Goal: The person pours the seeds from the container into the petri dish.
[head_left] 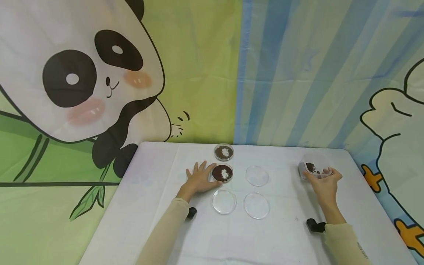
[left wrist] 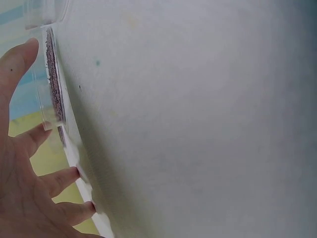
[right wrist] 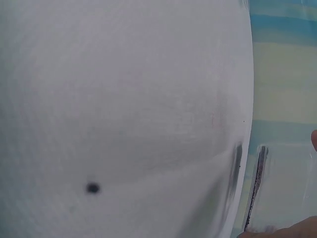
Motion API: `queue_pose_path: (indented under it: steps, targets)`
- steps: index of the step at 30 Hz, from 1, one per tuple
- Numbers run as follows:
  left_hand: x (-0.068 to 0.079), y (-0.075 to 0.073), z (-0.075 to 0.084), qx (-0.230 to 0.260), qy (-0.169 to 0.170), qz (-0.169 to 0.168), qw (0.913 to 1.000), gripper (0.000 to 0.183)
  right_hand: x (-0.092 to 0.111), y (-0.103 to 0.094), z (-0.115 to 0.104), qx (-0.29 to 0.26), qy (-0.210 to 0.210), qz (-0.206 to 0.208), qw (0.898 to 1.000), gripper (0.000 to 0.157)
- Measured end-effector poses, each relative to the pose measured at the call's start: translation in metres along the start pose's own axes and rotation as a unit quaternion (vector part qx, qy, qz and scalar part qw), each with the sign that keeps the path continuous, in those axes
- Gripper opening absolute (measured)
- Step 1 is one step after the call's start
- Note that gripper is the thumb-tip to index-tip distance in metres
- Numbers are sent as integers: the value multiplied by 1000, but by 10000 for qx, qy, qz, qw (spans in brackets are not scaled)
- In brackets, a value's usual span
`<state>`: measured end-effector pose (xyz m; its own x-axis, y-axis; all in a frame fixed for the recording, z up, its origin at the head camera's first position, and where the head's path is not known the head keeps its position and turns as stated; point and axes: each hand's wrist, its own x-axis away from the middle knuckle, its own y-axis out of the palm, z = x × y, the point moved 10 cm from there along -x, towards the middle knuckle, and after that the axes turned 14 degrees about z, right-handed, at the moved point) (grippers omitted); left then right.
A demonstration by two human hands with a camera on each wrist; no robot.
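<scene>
My left hand [head_left: 198, 180] spans a round clear petri dish [head_left: 222, 172] with thumb and index finger at its sides, the other fingers spread out. Dark brown granules fill this dish, with a white patch on top. The left wrist view catches the dish [left wrist: 53, 82] edge-on between thumb and index finger. To the right, my right hand [head_left: 322, 180] grips a clear plastic box [head_left: 313, 164] by its sides. Dark granules and white bits lie in the box. From the right wrist, the box [right wrist: 285, 183] shows a thin dark layer along its bottom, beside the fingers [right wrist: 294, 229].
Behind the held dish stands another filled petri dish [head_left: 223, 152] with a white patch. Three clear round dishes or lids, an upper right one [head_left: 257, 176], a lower left one [head_left: 223, 201] and a lower right one [head_left: 256, 205], lie on the white table [head_left: 265, 239]. A printed curtain [head_left: 198, 73] hangs behind.
</scene>
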<state>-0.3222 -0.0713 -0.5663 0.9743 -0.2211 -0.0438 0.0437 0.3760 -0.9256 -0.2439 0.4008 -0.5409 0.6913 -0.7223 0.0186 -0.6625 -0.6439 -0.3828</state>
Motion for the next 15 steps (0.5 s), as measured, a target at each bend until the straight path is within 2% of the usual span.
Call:
queue_pose_path:
  steps: [7, 15]
  targets:
    - [1, 0, -1, -38, -10, -23, 10000, 88, -1, -2, 8, 91, 280, 27, 9996, 109]
    - [0, 0, -1, -18, -3, -57, 10000, 88, -1, -2, 14, 368, 323, 68, 9988, 108]
